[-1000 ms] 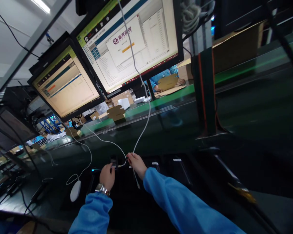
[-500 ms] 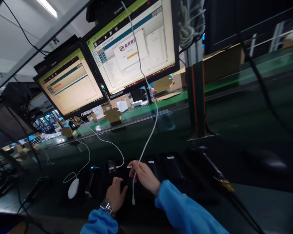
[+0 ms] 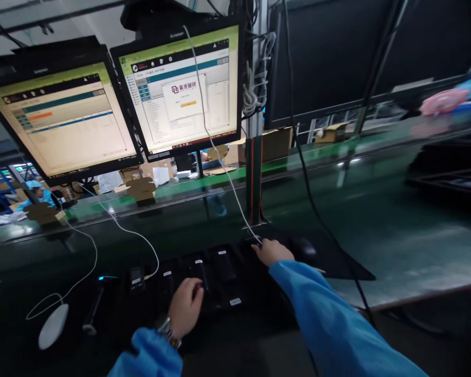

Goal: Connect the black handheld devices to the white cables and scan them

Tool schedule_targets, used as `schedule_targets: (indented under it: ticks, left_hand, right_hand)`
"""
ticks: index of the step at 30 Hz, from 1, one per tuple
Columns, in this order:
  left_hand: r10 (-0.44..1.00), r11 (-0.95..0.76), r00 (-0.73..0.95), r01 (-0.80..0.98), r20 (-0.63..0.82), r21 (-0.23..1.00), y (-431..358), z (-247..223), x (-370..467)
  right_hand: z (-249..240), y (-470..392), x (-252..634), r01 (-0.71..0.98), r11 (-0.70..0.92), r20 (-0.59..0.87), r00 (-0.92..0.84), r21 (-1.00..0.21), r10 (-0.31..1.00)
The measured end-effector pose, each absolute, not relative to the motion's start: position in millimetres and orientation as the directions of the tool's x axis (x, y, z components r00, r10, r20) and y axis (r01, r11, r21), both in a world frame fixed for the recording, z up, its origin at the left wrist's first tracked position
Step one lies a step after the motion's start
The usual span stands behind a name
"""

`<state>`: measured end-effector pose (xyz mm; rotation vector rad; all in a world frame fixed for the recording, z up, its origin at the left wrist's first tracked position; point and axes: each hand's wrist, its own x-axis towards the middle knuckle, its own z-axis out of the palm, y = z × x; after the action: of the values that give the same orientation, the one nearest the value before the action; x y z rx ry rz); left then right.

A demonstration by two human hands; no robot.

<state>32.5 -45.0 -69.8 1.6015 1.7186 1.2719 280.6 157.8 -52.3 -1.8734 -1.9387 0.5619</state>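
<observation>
Head cam: our right hand (image 3: 275, 253) is R of ctr on the dark surface (image 3: 408, 246), its fingers closed on the lower part of a grey cable (image 3: 230, 180). From our viewpoint, the cable hangs across the RH monitor (image 3: 180, 89) & comes down past the surface's far edge to our grip.

Our left hand (image 3: 186, 309) is toward the near edge, fingers loosely bent & released, thumb parted; we can't tell if the tips touch the labelled black device (image 3: 204, 277) just beside them. Two more labelled units, one (image 3: 167, 285) to its L & one (image 3: 225, 267) to its R, lie in the same row.

At the row's L end, a small black unit (image 3: 136, 280) has a white cord (image 3: 133, 232) running to its R side. Farther L we see a handheld scanner (image 3: 94, 309) w/ a blue light, then a white mouse (image 3: 53, 327) toward the near LH corner. A black mouse (image 3: 304, 248) sits on a dark mat (image 3: 347, 264), just R of our right hand. The LH monitor (image 3: 66, 123) is lit too.
</observation>
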Motion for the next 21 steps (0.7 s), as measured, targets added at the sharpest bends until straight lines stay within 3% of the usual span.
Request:
schedule_targets:
  ticks: [3, 10, 14, 16, 19, 21]
  left_hand:
    - [0.979, -0.086, -0.119, 0.491, 0.164, 0.867, 2, -77, 74]
    - [0.954, -0.004, -0.247, 0.563, 0.173, 0.827, 51, -89, 103]
    - [0.943, 0.029, -0.282, 0.594, 0.174, 0.804, 49, -87, 110]
    - [0.951, 0.08, -0.265, 0.708, 0.159, 0.702, 45, -86, 114]
    - [0.971, 0.161, -0.218, 0.899, 0.098, 0.407, 42, -83, 117]
    - [0.972, 0.192, -0.222, 0.937, 0.075, 0.291, 41, -80, 118]
  right_hand:
    - [-61, 175, 281, 0.834, -0.025, -0.079, -0.023, -0.551, 0.997]
    - [-46, 161, 257, 0.713, 0.062, -0.072, -0.157, -0.699, 0.985]
    - [-34, 145, 243, 0.691, 0.105, -0.106, -0.255, -0.716, 0.961]
    - [-31, 141, 240, 0.707, 0.1, -0.134, -0.267, -0.7, 0.954]
    - [-28, 138, 240, 0.737, 0.098, -0.145, -0.259, -0.669, 0.955]
    - [-24, 136, 243, 0.755, 0.101, -0.132, -0.242, -0.648, 0.961]
